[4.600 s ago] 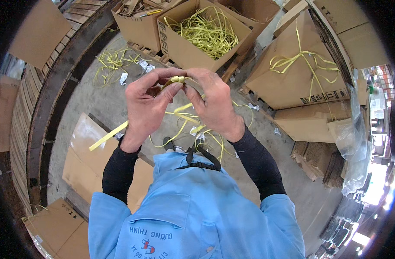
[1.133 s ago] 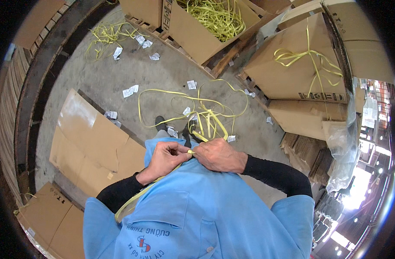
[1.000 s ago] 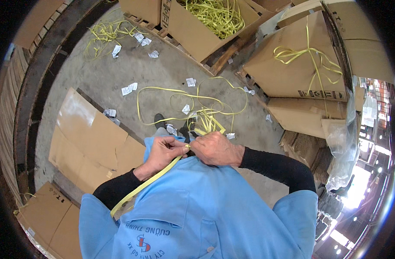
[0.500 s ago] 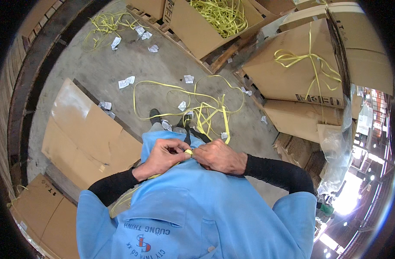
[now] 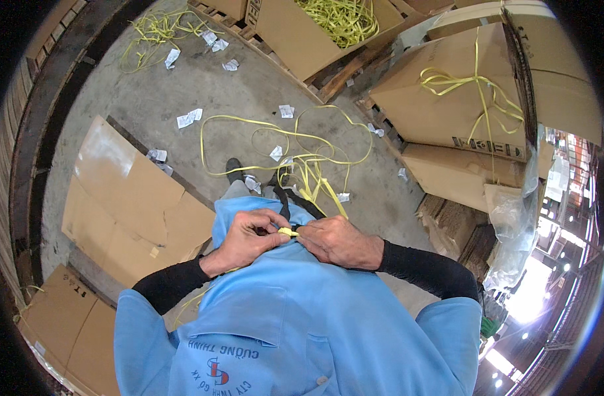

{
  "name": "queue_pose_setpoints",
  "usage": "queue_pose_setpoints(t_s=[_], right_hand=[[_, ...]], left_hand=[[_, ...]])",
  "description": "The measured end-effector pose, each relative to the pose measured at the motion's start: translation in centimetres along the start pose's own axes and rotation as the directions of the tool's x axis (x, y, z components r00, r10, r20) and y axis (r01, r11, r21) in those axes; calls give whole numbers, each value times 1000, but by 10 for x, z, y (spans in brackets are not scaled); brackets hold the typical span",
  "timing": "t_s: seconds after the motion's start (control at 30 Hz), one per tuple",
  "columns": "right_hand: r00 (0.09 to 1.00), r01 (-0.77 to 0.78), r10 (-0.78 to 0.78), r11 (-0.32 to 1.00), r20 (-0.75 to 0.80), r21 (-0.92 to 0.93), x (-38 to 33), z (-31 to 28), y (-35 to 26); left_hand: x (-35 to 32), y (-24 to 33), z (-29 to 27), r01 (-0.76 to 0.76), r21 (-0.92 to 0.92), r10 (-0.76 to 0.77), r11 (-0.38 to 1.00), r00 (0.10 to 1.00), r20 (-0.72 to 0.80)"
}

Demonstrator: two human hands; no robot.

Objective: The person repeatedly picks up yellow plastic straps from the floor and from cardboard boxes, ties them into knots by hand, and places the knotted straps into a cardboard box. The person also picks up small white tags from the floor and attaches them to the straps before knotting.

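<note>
Both of my hands meet in front of my blue shirt at waist height. My left hand (image 5: 250, 237) is closed, pinching a short folded piece of yellow strap (image 5: 288, 231) between thumb and forefinger. Against its tip, my right hand (image 5: 345, 243) is closed too, with curled fingertips at the strap; its palm side is hidden. More strap shows under my left wrist. Beyond my hands, a loose tangle of yellow strapping (image 5: 333, 197) trails over the floor by my shoes. A black band hangs down just behind my fingers.
A flat cardboard sheet (image 5: 130, 204) lies to the left. Large cartons (image 5: 447, 99) on pallets stand at the right, one draped with yellow strap. An open carton (image 5: 295, 43) full of strapping stands at the back. Paper scraps (image 5: 189, 118) litter the concrete floor.
The yellow strap between my fingers has turned slightly, its tip now pointing toward my right hand. My right hand has shifted a little to the right. My view has tilted slightly.
</note>
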State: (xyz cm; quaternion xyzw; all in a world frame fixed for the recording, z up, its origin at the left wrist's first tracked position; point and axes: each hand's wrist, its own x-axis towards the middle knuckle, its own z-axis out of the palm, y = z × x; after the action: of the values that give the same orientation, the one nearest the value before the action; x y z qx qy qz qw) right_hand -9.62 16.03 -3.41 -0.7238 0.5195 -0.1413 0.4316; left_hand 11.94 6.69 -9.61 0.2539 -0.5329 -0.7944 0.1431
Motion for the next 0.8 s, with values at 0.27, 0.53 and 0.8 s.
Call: queue_pose_setpoints(t_s=[0.27, 0.53, 0.8], right_hand=[[991, 79, -76, 997, -112, 21, -1, 12, 4], [980, 111, -108, 994, -166, 7, 3, 16, 8], [990, 130, -129, 991, -60, 14, 11, 9, 8]], left_hand=[[5, -3, -8, -17, 28, 14, 999, 996, 90], [5, -7, -10, -41, 22, 39, 999, 994, 104], [4, -10, -9, -74, -3, 74, 997, 993, 92]])
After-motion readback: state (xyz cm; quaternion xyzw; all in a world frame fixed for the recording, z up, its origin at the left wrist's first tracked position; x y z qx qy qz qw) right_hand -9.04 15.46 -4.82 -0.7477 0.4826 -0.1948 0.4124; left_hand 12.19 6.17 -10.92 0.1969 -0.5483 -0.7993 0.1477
